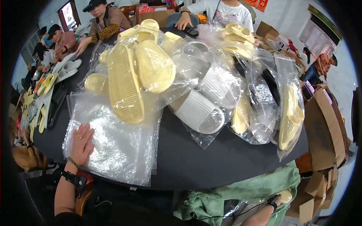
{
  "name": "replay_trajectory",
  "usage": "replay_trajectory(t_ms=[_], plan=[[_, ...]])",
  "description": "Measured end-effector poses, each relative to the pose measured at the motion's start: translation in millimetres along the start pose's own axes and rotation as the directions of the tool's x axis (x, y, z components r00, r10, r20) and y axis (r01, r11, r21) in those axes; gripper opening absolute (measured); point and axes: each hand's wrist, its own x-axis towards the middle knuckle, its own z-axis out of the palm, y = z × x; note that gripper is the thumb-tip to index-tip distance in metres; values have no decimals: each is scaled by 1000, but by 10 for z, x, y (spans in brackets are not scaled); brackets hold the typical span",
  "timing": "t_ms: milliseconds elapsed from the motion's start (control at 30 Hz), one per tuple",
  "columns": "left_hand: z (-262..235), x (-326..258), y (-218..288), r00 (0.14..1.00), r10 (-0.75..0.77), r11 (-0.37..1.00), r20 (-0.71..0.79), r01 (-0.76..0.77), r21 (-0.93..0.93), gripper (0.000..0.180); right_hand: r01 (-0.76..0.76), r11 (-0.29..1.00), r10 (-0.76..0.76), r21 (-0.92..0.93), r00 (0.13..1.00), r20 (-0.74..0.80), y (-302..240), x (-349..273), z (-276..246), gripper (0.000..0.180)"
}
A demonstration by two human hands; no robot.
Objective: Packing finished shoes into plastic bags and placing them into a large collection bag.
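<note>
My left hand (pixel 81 146) lies flat with fingers stretched on a stack of clear plastic bags (pixel 120 150) at the table's near left. Low on the right, my right hand (pixel 278 199) grips a pale yellow slipper (pixel 285 196) over a green woven sack (pixel 241 188); its fingers are partly hidden. Beyond the bags, a heap of bagged slippers covers the table: yellow slippers (pixel 126 84) at the left, white slippers (pixel 200 112) in the middle, and a narrow bagged yellow pair (pixel 291 116) at the right.
The dark round table (pixel 196 162) curves toward me. Open cardboard boxes (pixel 322 130) stand at the right. Unbagged slippers (pixel 47 83) lie along the left edge. One person (pixel 105 24) sits across at the left, another (pixel 226 15) is at the far side.
</note>
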Motion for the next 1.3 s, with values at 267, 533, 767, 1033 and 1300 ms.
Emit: replay_trajectory(t_ms=[267, 533, 767, 1033, 1300], plan=[[33, -18, -31, 999, 39, 999, -30, -39, -27, 56, 187, 982, -188, -31, 982, -22, -115, -1137, -323, 49], [160, 5, -167, 994, 90, 996, -56, -91, -8, 55, 207, 977, -210, 57, 977, 33, -892, -2182, -1006, 39], [285, 11, -295, 993, 65, 996, -100, -57, 75, 54, 394, 913, -402, 110, 913, 64, -2290, -3774, -1297, 28], [406, 98, -254, 972, 140, 988, -186, -124, 95, 53, 613, 767, -642, 190, 735, 219, -3884, -5371, -1148, 30], [226, 43, -223, 989, 71, 995, -129, -62, 75, 54, 498, 550, -831, 670, 248, 498, -4623, -7065, 350, 27]])
